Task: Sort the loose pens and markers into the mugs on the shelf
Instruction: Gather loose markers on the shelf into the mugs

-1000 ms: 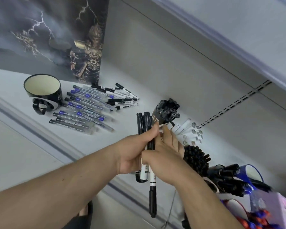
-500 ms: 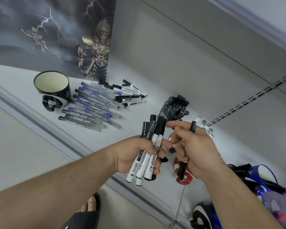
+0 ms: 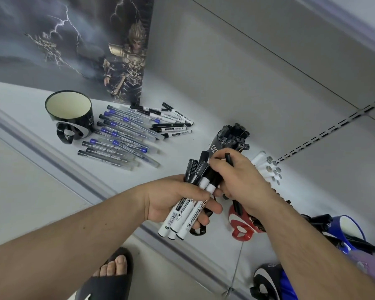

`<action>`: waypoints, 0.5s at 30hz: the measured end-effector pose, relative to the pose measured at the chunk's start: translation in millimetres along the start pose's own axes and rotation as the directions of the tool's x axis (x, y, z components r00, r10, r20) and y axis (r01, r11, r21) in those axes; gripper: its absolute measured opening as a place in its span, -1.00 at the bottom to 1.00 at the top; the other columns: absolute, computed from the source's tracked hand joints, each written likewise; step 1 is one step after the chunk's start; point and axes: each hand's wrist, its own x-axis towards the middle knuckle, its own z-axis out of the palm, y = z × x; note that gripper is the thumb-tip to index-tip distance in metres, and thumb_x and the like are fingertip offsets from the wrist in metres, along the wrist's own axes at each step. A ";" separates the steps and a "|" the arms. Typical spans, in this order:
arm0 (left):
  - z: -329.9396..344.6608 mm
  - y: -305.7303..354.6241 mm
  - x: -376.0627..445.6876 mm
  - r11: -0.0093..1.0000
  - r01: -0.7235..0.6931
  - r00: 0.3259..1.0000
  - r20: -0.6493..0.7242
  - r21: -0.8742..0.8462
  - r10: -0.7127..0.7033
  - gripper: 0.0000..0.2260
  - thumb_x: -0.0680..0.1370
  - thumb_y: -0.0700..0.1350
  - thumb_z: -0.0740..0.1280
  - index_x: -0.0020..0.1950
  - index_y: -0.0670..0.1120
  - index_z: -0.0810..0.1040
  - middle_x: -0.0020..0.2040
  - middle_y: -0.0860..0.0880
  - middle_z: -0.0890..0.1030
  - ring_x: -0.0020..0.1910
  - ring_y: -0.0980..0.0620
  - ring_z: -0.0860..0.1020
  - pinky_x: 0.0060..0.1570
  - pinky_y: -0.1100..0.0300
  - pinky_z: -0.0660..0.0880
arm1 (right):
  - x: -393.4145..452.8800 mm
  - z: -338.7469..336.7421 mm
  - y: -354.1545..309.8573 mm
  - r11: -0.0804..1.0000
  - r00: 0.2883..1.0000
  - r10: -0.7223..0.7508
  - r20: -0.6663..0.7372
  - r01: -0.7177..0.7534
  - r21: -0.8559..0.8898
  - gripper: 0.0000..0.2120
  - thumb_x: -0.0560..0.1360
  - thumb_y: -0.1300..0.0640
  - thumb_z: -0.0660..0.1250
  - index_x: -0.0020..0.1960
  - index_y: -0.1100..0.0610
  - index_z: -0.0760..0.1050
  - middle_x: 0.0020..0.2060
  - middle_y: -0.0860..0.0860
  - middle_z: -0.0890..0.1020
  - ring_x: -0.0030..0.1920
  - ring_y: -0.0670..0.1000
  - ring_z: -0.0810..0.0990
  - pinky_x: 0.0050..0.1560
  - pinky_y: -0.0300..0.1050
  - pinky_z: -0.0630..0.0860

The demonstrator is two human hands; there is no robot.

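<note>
We hold a bundle of white markers in our left hand, fingers curled round the barrels, black caps pointing up toward twelve o'clock and the white ends hanging out below the palm toward six. Our right hand sits just at three o'clock of that bundle, its fingertips touching the black caps at the top, while a single black pen is gripped in the same hand, running through the fist from above the knuckles to below the palm. At twelve o'clock of both hands, a black mug packed with black pens stands on the shelf. Well apart at ten o'clock, an empty black mug with a cream inside stands near the shelf's front edge, and just at three o'clock of it lie the loose clear pens with blue and black caps in a rough row, with loose white markers beyond them toward the back wall. At four o'clock of the right hand we see a red mug, partly hidden by the wrist, and farther on a blue mug holding black pens. A cluster of white pens shows at two o'clock of the right hand. A poster leans against the wall at eleven o'clock.
</note>
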 end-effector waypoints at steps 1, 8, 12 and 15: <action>0.0 0.6 -0.4 1.000 0.010 1.000 -0.012 0.011 -0.010 -0.76 0.44 -0.15 0.33 0.09 -0.15 0.57 -0.11 -0.15 0.68 -0.34 -0.05 0.63 -0.33 0.16 0.56 | -0.8 -0.1 1.3 1.000 1.000 -0.016 0.000 0.016 -0.012 -0.88 0.57 0.08 0.31 -0.14 0.02 0.54 -0.45 -0.11 0.52 -0.48 -0.14 0.44 -0.38 -0.20 0.35; -18.6 1.6 -1.3 0.994 -0.103 0.955 -0.285 -0.044 0.087 -0.81 0.44 -0.06 0.44 -0.33 -0.13 0.62 -0.40 -0.10 0.61 -0.49 0.01 0.57 -0.46 0.23 0.52 | -20.6 -31.9 12.2 0.992 0.932 -0.120 -0.341 0.127 -0.003 -0.81 0.60 0.03 0.27 -0.17 -0.04 0.54 -0.42 -0.12 0.53 -0.46 -0.13 0.43 -0.40 -0.20 0.39; -31.7 0.4 -1.0 0.983 -0.174 0.875 -0.467 -0.062 0.125 -0.81 0.53 -0.12 0.32 -0.26 -0.13 0.49 -0.42 -0.05 0.53 -0.58 0.02 0.47 -0.53 0.25 0.42 | -32.1 -51.6 19.2 0.964 0.859 -0.265 -0.438 0.223 -0.146 -0.82 0.62 0.06 0.22 -0.14 -0.09 0.47 -0.45 -0.17 0.49 -0.44 -0.08 0.41 -0.36 -0.11 0.38; -37.3 -2.1 2.6 0.974 -0.224 0.836 -0.520 -0.033 0.174 -0.85 0.54 -0.17 0.32 -0.22 -0.12 0.46 -0.43 -0.03 0.46 -0.55 0.01 0.39 -0.47 0.21 0.39 | -39.1 -52.1 22.9 0.944 0.835 -0.321 -0.446 0.247 -0.219 -0.81 0.60 0.10 0.24 -0.12 -0.18 0.45 -0.43 -0.14 0.50 -0.40 -0.01 0.45 -0.33 -0.09 0.43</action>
